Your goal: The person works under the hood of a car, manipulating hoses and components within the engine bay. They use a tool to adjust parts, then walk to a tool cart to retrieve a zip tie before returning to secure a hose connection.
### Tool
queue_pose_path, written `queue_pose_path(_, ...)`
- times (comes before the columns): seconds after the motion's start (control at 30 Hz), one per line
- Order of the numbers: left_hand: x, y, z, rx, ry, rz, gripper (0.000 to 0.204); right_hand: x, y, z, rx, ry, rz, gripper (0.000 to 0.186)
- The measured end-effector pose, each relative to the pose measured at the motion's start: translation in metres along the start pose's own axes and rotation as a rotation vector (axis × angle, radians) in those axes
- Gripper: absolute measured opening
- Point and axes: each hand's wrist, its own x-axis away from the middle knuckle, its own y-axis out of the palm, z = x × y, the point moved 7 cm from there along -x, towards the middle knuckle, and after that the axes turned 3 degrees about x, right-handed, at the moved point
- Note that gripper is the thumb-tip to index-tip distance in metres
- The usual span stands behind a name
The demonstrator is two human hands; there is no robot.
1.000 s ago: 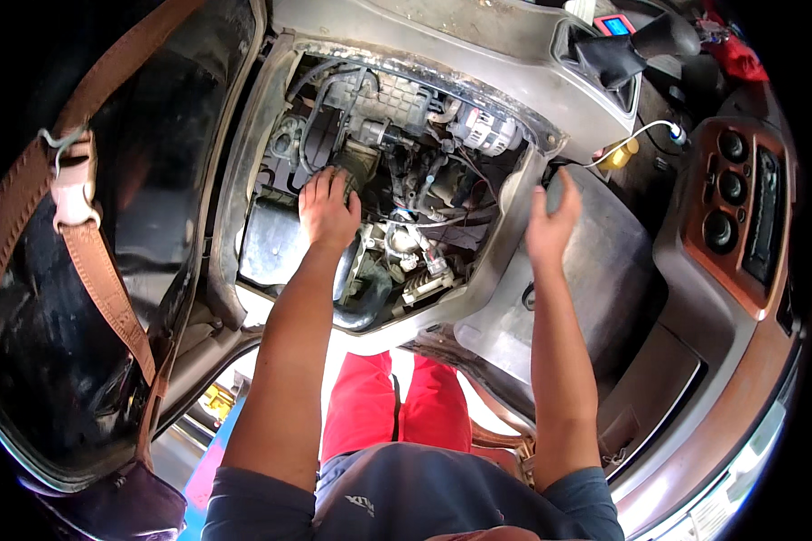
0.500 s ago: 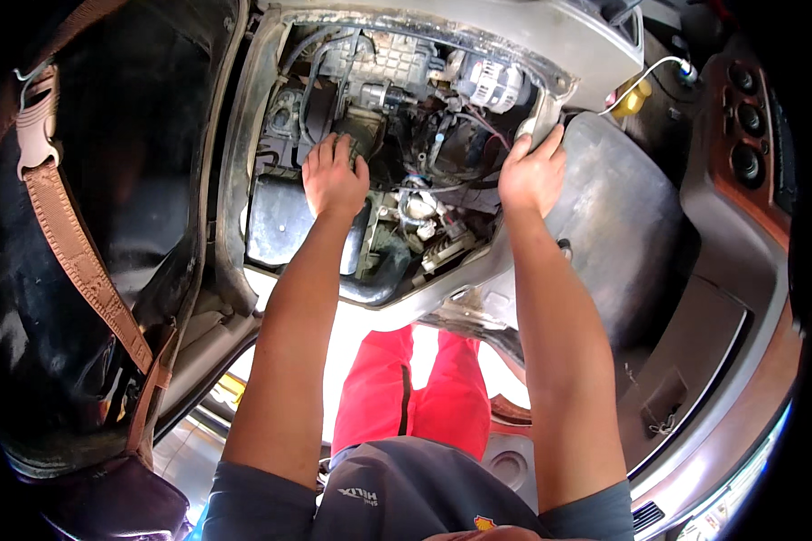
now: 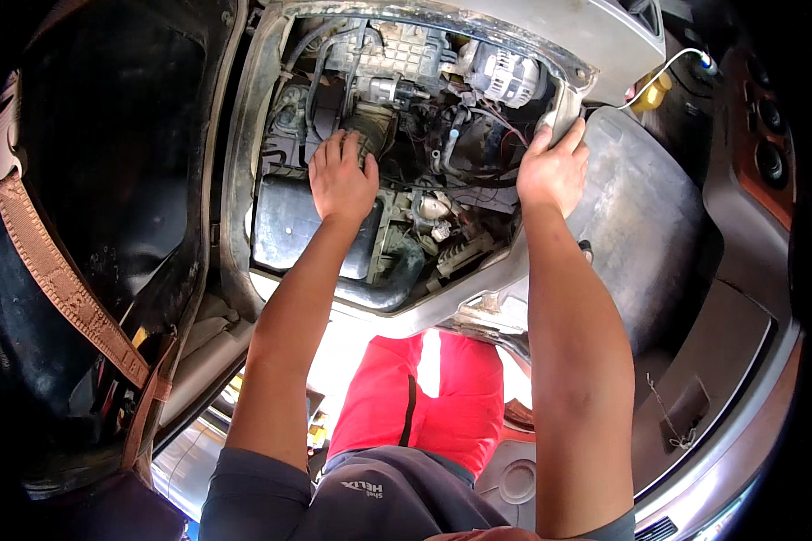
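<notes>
Here we look down into a large grey frame (image 3: 243, 153), its opening filled by a grimy engine (image 3: 415, 95). A wide black panel (image 3: 126, 180) takes up our left side, and on our right a grey panel (image 3: 636, 198) lies just beyond the frame. Farther right curves the dashboard (image 3: 740, 234), running down past our arms. Below the frame we see our red trousers (image 3: 465, 388).

Inside the opening, a black box (image 3: 289, 225) sits at the near left corner. A brown strap (image 3: 63, 270) slants across the black panel. Our left hand (image 3: 345, 176) is open, palm down over the box's upper right corner, its fingertips at the ribbed hose (image 3: 374, 126); we cannot tell whether they press on it. Our right hand (image 3: 553, 176) lies over the frame's right rim, thumb apart from the fingers; how firmly it grips, we cannot tell.

Beyond that hand, a round silver part (image 3: 507, 77) sits in the engine's far right corner. Smaller yet, we find a pale buckle (image 3: 2, 135) on the strap, a yellow container (image 3: 651, 93) beyond the grey panel and, next to it, a thin white cable (image 3: 663, 72).
</notes>
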Motion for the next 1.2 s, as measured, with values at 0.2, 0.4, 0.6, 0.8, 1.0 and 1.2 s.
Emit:
queue_pose_path(0.2,-0.0011,-0.0034,0.0010,0.006,0.030,0.027,0.042,-0.0008,0.0037,-0.0019,-0.006,-0.010,0.029,0.063)
queue_pose_path(0.4,-0.0018,-0.0026,0.0019,0.019,0.011,0.009,0.042,-0.0019,-0.0011,-0.0031,0.031,0.000,0.016,0.064)
queue_pose_path(0.6,-0.0023,0.0007,0.0007,0.004,-0.025,-0.048,0.044,-0.0015,0.0014,-0.0026,0.036,-0.022,0.071,0.062)
queue_pose_path(0.8,-0.0050,-0.0022,0.0024,0.001,-0.011,-0.019,0.043,-0.0040,0.0005,-0.0042,0.029,-0.005,0.031,0.063)
queue_pose_path(1.0,-0.0049,-0.0015,0.0025,-0.009,-0.003,-0.019,0.042,-0.0048,0.0029,-0.0030,0.018,-0.005,0.034,0.064)
queue_pose_path(1.2,-0.0043,-0.0037,0.0049,0.001,0.015,0.008,0.042,-0.0039,0.0020,-0.0027,0.015,0.000,0.020,0.065)
